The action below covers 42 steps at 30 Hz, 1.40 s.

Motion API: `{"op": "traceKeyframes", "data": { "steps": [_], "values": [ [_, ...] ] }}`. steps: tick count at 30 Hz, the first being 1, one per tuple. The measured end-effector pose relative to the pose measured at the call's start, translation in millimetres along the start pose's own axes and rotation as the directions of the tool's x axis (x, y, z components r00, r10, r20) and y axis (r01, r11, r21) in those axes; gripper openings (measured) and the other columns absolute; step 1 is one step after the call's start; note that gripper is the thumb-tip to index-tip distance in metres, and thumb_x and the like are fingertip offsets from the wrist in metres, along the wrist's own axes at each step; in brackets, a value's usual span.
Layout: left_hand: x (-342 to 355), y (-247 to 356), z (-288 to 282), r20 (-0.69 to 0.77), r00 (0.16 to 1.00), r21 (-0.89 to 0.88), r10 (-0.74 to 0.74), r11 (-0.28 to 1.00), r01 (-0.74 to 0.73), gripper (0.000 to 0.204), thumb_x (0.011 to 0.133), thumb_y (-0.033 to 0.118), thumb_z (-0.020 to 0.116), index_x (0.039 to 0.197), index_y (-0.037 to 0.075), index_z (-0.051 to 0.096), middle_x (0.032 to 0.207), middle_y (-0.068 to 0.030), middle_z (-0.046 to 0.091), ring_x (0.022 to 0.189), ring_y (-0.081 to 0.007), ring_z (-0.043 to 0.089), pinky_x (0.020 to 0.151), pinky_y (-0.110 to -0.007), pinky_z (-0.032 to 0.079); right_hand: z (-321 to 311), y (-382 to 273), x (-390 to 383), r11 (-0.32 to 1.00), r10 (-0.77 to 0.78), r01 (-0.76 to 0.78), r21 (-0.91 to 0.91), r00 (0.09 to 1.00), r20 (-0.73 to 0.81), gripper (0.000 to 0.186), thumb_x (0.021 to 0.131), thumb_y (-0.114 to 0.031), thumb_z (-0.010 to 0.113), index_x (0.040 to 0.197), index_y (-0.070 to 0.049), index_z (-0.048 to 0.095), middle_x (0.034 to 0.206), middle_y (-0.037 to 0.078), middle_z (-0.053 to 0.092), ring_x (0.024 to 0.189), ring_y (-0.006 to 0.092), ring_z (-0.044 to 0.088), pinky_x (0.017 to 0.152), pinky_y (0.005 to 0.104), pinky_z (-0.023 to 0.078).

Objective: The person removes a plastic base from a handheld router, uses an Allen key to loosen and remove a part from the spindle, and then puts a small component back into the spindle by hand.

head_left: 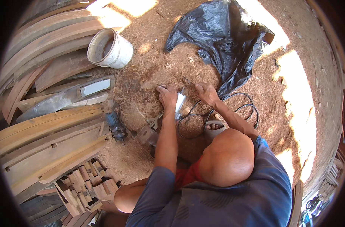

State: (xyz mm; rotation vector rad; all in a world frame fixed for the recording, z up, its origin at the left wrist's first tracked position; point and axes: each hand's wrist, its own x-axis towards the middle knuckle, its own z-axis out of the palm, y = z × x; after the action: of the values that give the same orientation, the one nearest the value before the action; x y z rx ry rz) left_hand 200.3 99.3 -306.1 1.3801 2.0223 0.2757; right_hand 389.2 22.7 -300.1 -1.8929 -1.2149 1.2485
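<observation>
My left hand (167,97) is closed low over the floor, its fingertips pinched round something small and dark that I cannot make out. To its right, my right hand (206,94) grips a thin, dark rod-like tool (188,81) that points up and left from the fingers. Between the hands, close beside my left one, sits a silver-white metal piece (180,101); its lower part is partly hidden by my left forearm. A black cable (252,109) loops on the ground below my right hand, passing near my sandalled foot (215,128).
A worn white bucket (111,49) stands at the upper left, beside long curved timbers (55,38). A blue power tool (116,123) lies left of my arm. Cut wood blocks (83,181) are piled lower left. A black plastic sheet (221,34) spreads over the sawdust-covered ground (150,49).
</observation>
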Motion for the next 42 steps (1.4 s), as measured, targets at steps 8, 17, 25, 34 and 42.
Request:
{"op": "traceKeyframes", "data": {
  "steps": [8, 17, 25, 34, 42],
  "values": [
    [9.0, -17.7, -1.8, 0.131, 0.983, -0.252, 0.132, 0.963, -0.096, 0.04, 0.096, 0.029, 0.052, 0.12, -0.002, 0.051, 0.108, -0.0262, 0.07, 0.106, -0.0431, 0.065, 0.097, -0.048, 0.047, -23.8, 9.0, -27.3, 0.996, -0.056, 0.068, -0.057, 0.98, 0.192, 0.026, 0.097, -0.021, 0.058, 0.092, 0.002, 0.067, 0.076, 0.023, 0.063, 0.07, 0.0313, 0.062, 0.068, 0.0466, 0.048],
    [8.9, -32.2, 1.9, 0.06, 0.977, -0.406, 0.203, 0.899, -0.162, 0.024, 0.09, 0.015, 0.066, 0.107, -0.001, 0.058, 0.093, -0.0153, 0.071, 0.086, -0.0276, 0.071, 0.08, -0.039, 0.055, -23.5, -10.5, -17.4, 0.993, -0.059, 0.086, -0.086, 0.957, 0.285, 0.024, 0.092, -0.016, 0.059, 0.102, 0.001, 0.072, 0.083, 0.029, 0.067, 0.076, 0.0418, 0.067, 0.074, 0.0482, 0.052],
    [-17.0, -17.7, -7.4, 0.027, 0.952, -0.362, 0.306, 0.89, -0.276, 0.021, 0.091, 0.015, 0.068, 0.105, 0.002, 0.058, 0.084, -0.0121, 0.073, 0.079, -0.0251, 0.073, 0.076, -0.037, 0.056, -20.4, -22.9, -20.9, 0.993, -0.015, 0.048, -0.106, 0.957, 0.291, 0.032, 0.093, -0.017, 0.057, 0.117, -0.001, 0.071, 0.094, 0.025, 0.073, 0.088, 0.0389, 0.072, 0.085, 0.0455, 0.055],
    [-14.5, -19.9, -9.4, 0.041, 0.951, -0.361, 0.308, 0.892, -0.273, 0.02, 0.092, 0.01, 0.066, 0.109, 0.002, 0.059, 0.086, -0.0098, 0.073, 0.08, -0.0185, 0.073, 0.078, -0.033, 0.056, -16.5, -59.3, -20.2, 0.917, -0.093, 0.199, -0.346, 0.949, 0.301, 0.036, 0.088, -0.006, 0.055, 0.121, -0.002, 0.069, 0.098, 0.026, 0.072, 0.096, 0.0416, 0.07, 0.089, 0.0476, 0.055],
    [-11.0, -18.3, 3.3, -0.019, 0.962, -0.553, 0.272, 0.799, -0.237, 0.021, 0.091, 0.006, 0.065, 0.111, 0.0, 0.061, 0.092, -0.008, 0.074, 0.084, -0.0161, 0.072, 0.079, -0.03, 0.056, 0.3, -62.9, -37.3, 0.792, -0.132, 0.276, -0.545, 0.948, 0.289, 0.035, 0.085, -0.005, 0.059, 0.119, -0.004, 0.064, 0.115, 0.02, 0.068, 0.103, 0.0409, 0.07, 0.088, 0.0488, 0.057]
  ]
}}
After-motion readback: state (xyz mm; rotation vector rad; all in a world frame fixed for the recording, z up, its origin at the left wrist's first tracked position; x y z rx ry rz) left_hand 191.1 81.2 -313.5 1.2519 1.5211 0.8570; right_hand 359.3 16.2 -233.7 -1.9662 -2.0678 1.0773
